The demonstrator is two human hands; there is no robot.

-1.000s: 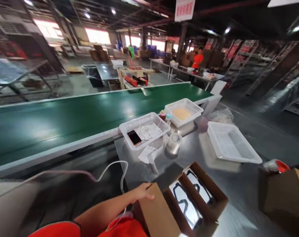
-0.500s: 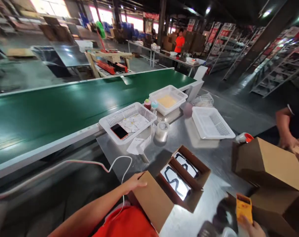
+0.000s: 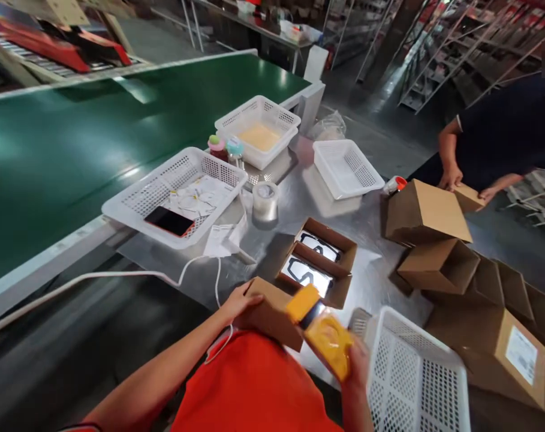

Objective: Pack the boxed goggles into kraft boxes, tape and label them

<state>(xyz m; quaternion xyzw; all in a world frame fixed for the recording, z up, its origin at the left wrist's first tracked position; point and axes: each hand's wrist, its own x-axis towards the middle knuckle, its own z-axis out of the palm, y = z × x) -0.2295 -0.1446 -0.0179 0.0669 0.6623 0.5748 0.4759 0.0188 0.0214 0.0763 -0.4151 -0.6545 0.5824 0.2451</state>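
My left hand (image 3: pixel 241 303) grips the far left edge of a small brown cardboard box (image 3: pixel 272 315), which rests against the table's front edge by my red shirt. In my right hand (image 3: pixel 355 363) is a yellow handheld tape dispenser (image 3: pixel 326 336), slightly blurred, tilted above the right end of that box. Just beyond stand two open cardboard boxes (image 3: pixel 344 288) side by side, each with a white item marked by a black outline inside. A roll of clear tape (image 3: pixel 265 201) sits on the metal table behind them.
White baskets (image 3: pixel 119 207) stand along the green conveyor (image 3: pixel 173 108), one holding a phone (image 3: pixel 169 221) and papers. Another white basket (image 3: pixel 418 360) is at my right. Cardboard boxes (image 3: pixel 434 210) crowd the right side, where a co-worker's hands (image 3: pixel 452 177) hold a small box. A white cable (image 3: pixel 132 274) crosses left.
My right hand has brought the yellow tape dispenser leftward from the right side to over the box. My left hand still holds the box. The view has turned downward and right.
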